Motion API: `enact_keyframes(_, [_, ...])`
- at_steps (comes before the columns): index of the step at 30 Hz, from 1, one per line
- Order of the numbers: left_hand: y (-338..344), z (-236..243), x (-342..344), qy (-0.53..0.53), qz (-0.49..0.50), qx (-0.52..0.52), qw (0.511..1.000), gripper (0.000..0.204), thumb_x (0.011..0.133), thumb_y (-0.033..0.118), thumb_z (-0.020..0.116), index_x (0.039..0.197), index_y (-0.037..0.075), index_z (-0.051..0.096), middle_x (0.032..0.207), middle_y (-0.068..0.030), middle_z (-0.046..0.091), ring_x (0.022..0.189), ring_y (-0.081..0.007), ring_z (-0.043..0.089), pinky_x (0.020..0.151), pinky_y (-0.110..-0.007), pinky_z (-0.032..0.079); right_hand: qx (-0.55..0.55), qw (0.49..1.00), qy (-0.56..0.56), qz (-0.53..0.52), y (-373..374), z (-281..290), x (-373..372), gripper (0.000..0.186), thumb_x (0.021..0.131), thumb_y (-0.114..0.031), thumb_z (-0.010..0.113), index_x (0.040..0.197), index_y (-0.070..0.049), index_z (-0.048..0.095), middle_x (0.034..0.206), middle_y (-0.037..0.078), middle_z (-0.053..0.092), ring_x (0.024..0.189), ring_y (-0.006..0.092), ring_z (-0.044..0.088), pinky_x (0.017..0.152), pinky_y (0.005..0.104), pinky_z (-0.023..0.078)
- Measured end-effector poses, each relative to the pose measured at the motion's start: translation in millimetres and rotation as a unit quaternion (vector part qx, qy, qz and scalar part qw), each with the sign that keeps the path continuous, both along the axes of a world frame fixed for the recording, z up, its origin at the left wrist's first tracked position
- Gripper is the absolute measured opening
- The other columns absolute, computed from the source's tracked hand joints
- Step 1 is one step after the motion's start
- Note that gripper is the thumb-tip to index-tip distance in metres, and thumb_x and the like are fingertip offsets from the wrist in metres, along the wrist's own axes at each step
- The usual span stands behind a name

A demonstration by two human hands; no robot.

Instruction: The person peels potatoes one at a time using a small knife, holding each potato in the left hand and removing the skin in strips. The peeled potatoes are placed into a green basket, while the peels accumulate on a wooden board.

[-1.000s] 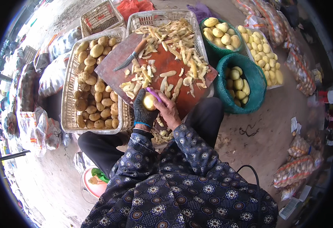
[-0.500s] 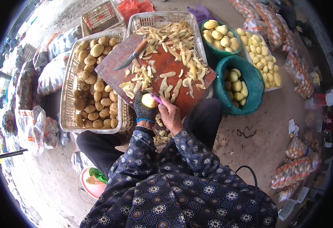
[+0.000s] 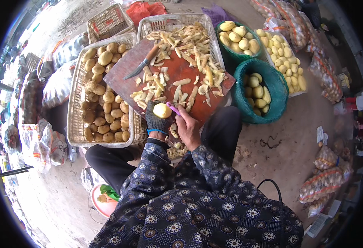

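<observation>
- Head view: the gloved left hand [image 3: 156, 120] has its grip wrapped around a pale potato [image 3: 162, 110], at the near edge of a red surface [image 3: 125, 76] strewn with peelings [image 3: 208, 78].
- The bare right hand [image 3: 189, 130] has its grip closed on a purple-handled tool [image 3: 173, 108] (probably a peeler; its blade is too small to make out), beside the potato.
- Working well likely means a firm left grip, gloved fingertips clear of the blade, and light, even strokes that take thin strips.
- Compared with a second ago, the right hand sits farther right, drawn off the potato, showing more of its flesh; the knife [image 3: 141, 66] lies unmoved.
</observation>
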State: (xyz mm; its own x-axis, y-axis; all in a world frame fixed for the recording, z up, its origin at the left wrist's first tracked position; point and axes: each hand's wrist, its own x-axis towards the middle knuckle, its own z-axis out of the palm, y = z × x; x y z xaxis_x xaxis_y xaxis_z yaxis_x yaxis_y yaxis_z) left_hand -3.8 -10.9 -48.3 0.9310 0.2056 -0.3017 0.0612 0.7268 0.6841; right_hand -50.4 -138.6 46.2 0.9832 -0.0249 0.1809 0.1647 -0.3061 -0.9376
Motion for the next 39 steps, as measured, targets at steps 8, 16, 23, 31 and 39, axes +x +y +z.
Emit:
enact_keyframes(8, [-9,32,4,0.087,0.028,-0.06,0.994,0.038,0.089,0.036,0.047,0.094,0.001,0.062,0.077,-0.0118,0.062,0.067,-0.0227,0.06,0.061,-0.036,0.052,-0.101,0.994,-0.046,0.021,-5,-2,-34,0.035,0.085,-0.012,0.052,0.119,-0.004,0.055,0.073,0.022,0.059,0.07,0.0372,0.06,0.063,0.0417,0.048])
enact_keyframes(16, [-10,53,6,0.127,-0.023,-0.041,0.991,0.037,0.091,0.04,0.046,0.098,0.006,0.058,0.087,-0.0084,0.061,0.077,-0.024,0.059,0.073,-0.039,0.05,0.053,0.998,-0.018,-0.012,-9,-10,2,0.035,0.087,-0.015,0.055,0.118,0.001,0.054,0.103,0.026,0.06,0.101,0.0347,0.059,0.083,0.0345,0.047])
enact_keyframes(23, [-10,40,-6,-0.004,-0.026,-0.208,0.978,0.028,0.095,0.028,0.045,0.109,0.005,0.054,0.099,-0.0094,0.062,0.087,-0.0177,0.061,0.078,-0.033,0.05,0.068,0.997,0.028,0.034,8,-17,18,0.044,0.087,-0.02,0.058,0.125,0.001,0.048,0.116,0.021,0.057,0.108,0.0277,0.057,0.089,0.0322,0.044])
enact_keyframes(31, [-9,19,1,-0.062,0.008,0.045,0.997,0.02,0.091,0.015,0.049,0.105,0.002,0.054,0.088,-0.006,0.062,0.077,-0.0154,0.061,0.067,-0.027,0.051,0.113,0.985,0.122,0.043,0,-8,15,0.036,0.089,-0.02,0.052,0.117,0.001,0.055,0.103,0.022,0.062,0.097,0.0259,0.061,0.083,0.0296,0.046])
enact_keyframes(39, [-9,15,2,0.059,0.047,-0.149,0.986,0.026,0.09,0.029,0.051,0.096,0.005,0.059,0.079,-0.0072,0.061,0.069,-0.0192,0.061,0.06,-0.033,0.053,-0.049,0.999,0.004,0.022,8,5,-44,0.036,0.088,-0.012,0.052,0.122,0.002,0.051,0.098,0.025,0.061,0.087,0.0275,0.065,0.073,0.0336,0.049])
